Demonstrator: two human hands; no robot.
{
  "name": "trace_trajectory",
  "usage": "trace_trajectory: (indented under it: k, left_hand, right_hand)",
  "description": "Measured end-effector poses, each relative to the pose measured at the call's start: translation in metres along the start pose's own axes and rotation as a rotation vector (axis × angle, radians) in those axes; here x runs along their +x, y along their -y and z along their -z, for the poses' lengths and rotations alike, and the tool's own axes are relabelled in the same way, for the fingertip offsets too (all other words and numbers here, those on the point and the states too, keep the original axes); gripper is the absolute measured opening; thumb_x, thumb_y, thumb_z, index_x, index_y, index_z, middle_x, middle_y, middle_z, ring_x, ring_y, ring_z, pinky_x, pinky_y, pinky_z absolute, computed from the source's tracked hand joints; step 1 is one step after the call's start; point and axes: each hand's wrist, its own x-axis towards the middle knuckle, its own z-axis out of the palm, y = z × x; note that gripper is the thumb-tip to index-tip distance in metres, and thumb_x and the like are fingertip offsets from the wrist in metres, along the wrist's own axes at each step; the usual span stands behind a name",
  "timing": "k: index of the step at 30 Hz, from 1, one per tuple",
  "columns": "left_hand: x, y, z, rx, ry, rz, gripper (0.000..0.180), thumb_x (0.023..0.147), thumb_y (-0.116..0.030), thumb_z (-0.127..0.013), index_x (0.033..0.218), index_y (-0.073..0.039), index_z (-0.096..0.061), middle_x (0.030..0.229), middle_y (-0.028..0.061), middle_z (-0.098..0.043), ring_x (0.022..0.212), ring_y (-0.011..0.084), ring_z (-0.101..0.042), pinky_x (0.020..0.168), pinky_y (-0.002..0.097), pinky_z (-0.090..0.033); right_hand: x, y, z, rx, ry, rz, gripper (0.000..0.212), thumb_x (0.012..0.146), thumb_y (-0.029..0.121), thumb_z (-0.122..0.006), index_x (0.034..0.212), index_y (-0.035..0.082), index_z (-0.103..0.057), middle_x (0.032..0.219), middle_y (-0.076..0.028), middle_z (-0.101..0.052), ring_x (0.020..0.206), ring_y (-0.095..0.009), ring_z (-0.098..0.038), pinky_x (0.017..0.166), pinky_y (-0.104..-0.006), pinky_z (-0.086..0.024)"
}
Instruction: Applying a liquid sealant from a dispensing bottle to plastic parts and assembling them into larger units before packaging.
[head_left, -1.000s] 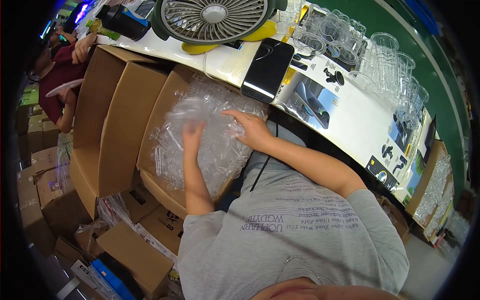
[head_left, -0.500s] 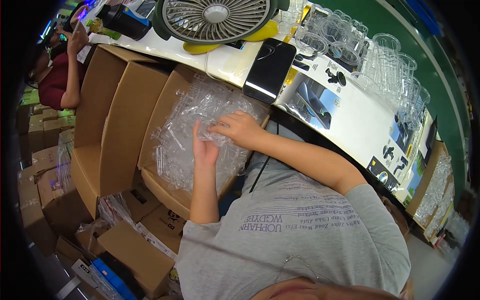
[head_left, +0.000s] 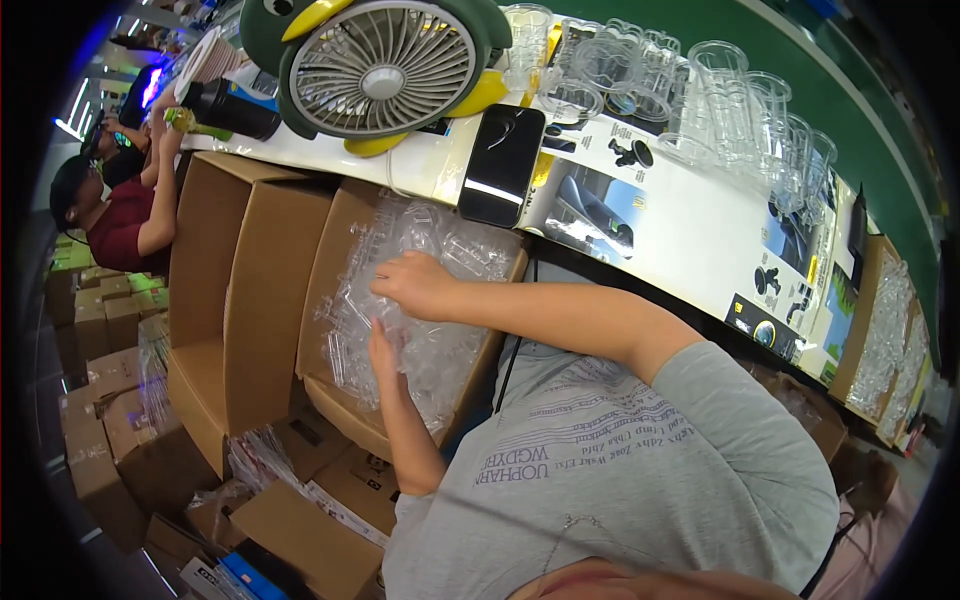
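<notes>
An open cardboard box [head_left: 345, 405] in front of me is filled with clear plastic parts [head_left: 375, 240], jumbled thin tubes and rounded pieces. Over the middle of the heap is my right hand [head_left: 418, 285], its fingers curled together at what looks like a clear plastic part; its outline merges with the pile. Just below and nearer to me, my left hand [head_left: 384, 350] points upward with a digit stretched out, its palm turned toward clear plastic. Some of its fingers are hidden.
A fan [head_left: 380, 80], a black phone [head_left: 502, 165] and clear plastic cups [head_left: 720, 90] stand on the table [head_left: 690, 235] beyond. More cardboard boxes [head_left: 205, 370] sit at left. A box of clear parts [head_left: 880, 345] is at far right. A co-worker [head_left: 125, 215] sits at upper left.
My hands have come apart from their shared hold on a clear plastic part. The right has shifted left, the left lower. The whole view has also swung a little.
</notes>
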Motion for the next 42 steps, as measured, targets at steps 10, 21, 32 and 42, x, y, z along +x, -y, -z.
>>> trace_trajectory:
  k: [10,21,32,42]
  left_hand:
    - [-0.069,-0.043,-0.028,0.162,-0.507,-0.974,0.022,0.092,-0.020,-0.038,0.080,-0.004,-0.045,0.075,0.0005,-0.041,0.068,0.0108,-0.039,0.063,0.0251,-0.036]
    - [-0.007,0.087,-0.018,0.539,-0.099,-1.034,0.030,0.083,-0.007,-0.041,0.109,0.000,-0.054,0.096,0.0141,-0.058,0.089,0.0235,-0.054,0.077,0.0347,-0.043]
    - [0.003,-0.002,-0.126,0.927,0.581,-0.773,0.060,0.073,-0.020,-0.069,0.128,-0.014,-0.045,0.126,0.0147,-0.048,0.116,0.0321,-0.045,0.095,0.0428,-0.038]
    - [0.046,-0.026,-0.032,0.550,0.800,0.025,0.073,0.073,-0.015,-0.067,0.137,-0.023,-0.032,0.125,0.0162,-0.046,0.107,0.0315,-0.053,0.085,0.0459,-0.048]
  right_hand:
    - [0.018,0.020,0.034,0.154,-0.133,-0.012,0.031,0.062,-0.004,-0.056,0.090,0.010,-0.054,0.089,-0.004,-0.053,0.084,-0.024,-0.054,0.073,-0.0342,-0.041]
    - [-0.009,0.052,0.118,0.423,-0.306,-0.010,0.038,0.061,0.009,-0.070,0.096,0.007,-0.056,0.092,-0.009,-0.059,0.084,-0.030,-0.058,0.072,-0.0378,-0.046]
    - [-0.158,0.037,0.154,0.811,-0.125,-0.582,0.024,0.068,0.000,-0.050,0.091,0.000,-0.059,0.090,-0.011,-0.061,0.088,-0.020,-0.059,0.082,-0.0285,-0.043]
    - [-0.248,0.053,0.246,0.659,-0.453,-0.864,0.020,0.065,0.003,-0.042,0.082,0.001,-0.052,0.079,-0.003,-0.051,0.076,-0.011,-0.047,0.072,-0.0228,-0.039]
